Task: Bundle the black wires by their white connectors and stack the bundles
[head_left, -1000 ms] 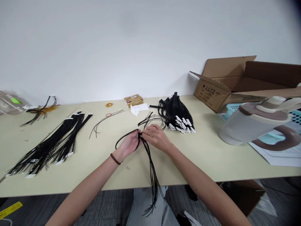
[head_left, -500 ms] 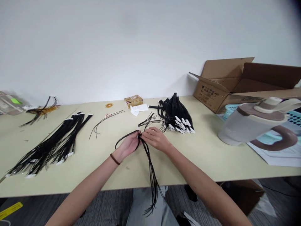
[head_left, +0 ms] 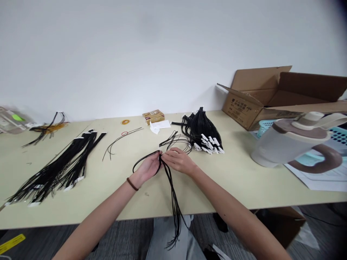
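Observation:
Between my hands is a bundle of black wires, its loose ends hanging over the table's front edge. My left hand is closed on the bundle near its top, and a loop of the wires curves out past its left side. My right hand pinches the same bundle from the right, its fingertips meeting the left hand's. What exactly lies between the fingertips is too small to make out. Just beyond the hands lie a few loose black wires on the table.
Bundled black cables with white connectors lie behind my right hand; more cable bundles lie at left. Farther back are a small box and yellow rubber bands. A large cup and a cardboard box stand at right.
Both hands stay in nearly the same place with the wire bundle; the fingers shift only slightly at the pinch. The rest of the table looks the same.

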The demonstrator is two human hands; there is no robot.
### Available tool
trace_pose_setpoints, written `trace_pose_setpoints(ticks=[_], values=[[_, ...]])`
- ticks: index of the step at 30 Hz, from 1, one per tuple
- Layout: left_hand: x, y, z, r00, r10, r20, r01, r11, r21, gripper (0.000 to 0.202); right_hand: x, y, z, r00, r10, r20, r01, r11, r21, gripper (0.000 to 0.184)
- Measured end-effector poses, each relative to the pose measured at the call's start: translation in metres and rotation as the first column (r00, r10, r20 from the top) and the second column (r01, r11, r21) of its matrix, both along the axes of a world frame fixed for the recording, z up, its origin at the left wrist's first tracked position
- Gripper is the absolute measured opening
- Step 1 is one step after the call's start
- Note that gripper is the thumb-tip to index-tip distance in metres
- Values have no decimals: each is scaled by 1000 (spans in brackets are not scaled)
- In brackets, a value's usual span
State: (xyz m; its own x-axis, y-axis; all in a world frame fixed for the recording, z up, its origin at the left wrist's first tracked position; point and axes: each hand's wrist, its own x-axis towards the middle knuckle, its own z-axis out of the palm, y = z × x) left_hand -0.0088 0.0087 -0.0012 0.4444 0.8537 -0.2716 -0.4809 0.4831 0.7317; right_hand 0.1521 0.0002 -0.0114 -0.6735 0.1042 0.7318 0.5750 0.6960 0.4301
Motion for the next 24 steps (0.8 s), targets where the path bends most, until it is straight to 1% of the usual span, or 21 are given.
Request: trace_pose_setpoints(ticks=[3,5,7,8,9,10,11,13,14,15,16,17,18,19,20,21,22,23,24], values=[[0,0,-1,1000,-1,-11,1,998,61,24,-2,2,-3,998,-6,-63,-1,995,-104,16],[1,0,0,1000,-4,-20,6,997,83,22,-5,4,-6,988,-12,-156,-20,979,-201,16],[1,0,1,1000,-4,-29,6,997,80,20,-8,6,-7,960,1,-280,-91,947,-310,15],[1,0,1,999,-3,-33,5,997,71,20,-9,5,-6,939,17,-342,-151,917,-369,14],[1,0,2,999,-2,-36,4,998,62,20,-11,4,-4,912,28,-408,-219,876,-430,14],[1,0,2,999,1,-34,1,999,54,20,-12,2,-2,879,27,-476,-290,822,-490,15],[1,0,2,1000,2,-27,-1,999,50,20,-13,-1,2,841,8,-540,-359,756,-547,16],[1,1,2,1000,1,-4,-1,999,49,16,-14,-7,11,742,-85,-665,-490,609,-624,18],[0,1,1,1000,0,10,0,999,51,14,-14,-10,16,687,-134,-714,-555,537,-635,19],[0,2,0,1000,-3,21,2,999,55,11,-13,-13,21,617,-175,-767,-621,491,-611,19],[-1,2,-1,1000,-5,26,4,999,53,9,-12,-15,25,541,-200,-817,-673,480,-563,20],[-1,2,-2,1000,-3,23,2,999,47,8,-10,-15,29,457,-216,-863,-709,497,-500,21],[-2,3,-2,1000,-1,18,1,999,37,7,-7,-15,32,359,-231,-904,-730,534,-426,22],[-2,3,-3,1000,2,16,-3,1000,30,6,-3,-14,34,252,-251,-935,-730,586,-353,22],[-2,3,-4,1000,8,16,-9,1000,25,6,1,-11,36,135,-267,-954,-706,650,-281,23],[-2,3,-4,1000,15,16,-15,1000,22,6,6,-9,36,26,-281,-959,-664,713,-227,22],[-2,3,-4,1000,23,17,-23,999,22,6,12,-7,37,-60,-295,-954,-610,767,-199,23],[-2,2,-4,999,29,18,-30,999,28,6,17,-5,38,-120,-303,-945,-555,810,-189,23],[-2,2,-4,999,32,16,-32,999,33,6,22,-4,39,-124,-313,-942,-518,829,-208,25]])
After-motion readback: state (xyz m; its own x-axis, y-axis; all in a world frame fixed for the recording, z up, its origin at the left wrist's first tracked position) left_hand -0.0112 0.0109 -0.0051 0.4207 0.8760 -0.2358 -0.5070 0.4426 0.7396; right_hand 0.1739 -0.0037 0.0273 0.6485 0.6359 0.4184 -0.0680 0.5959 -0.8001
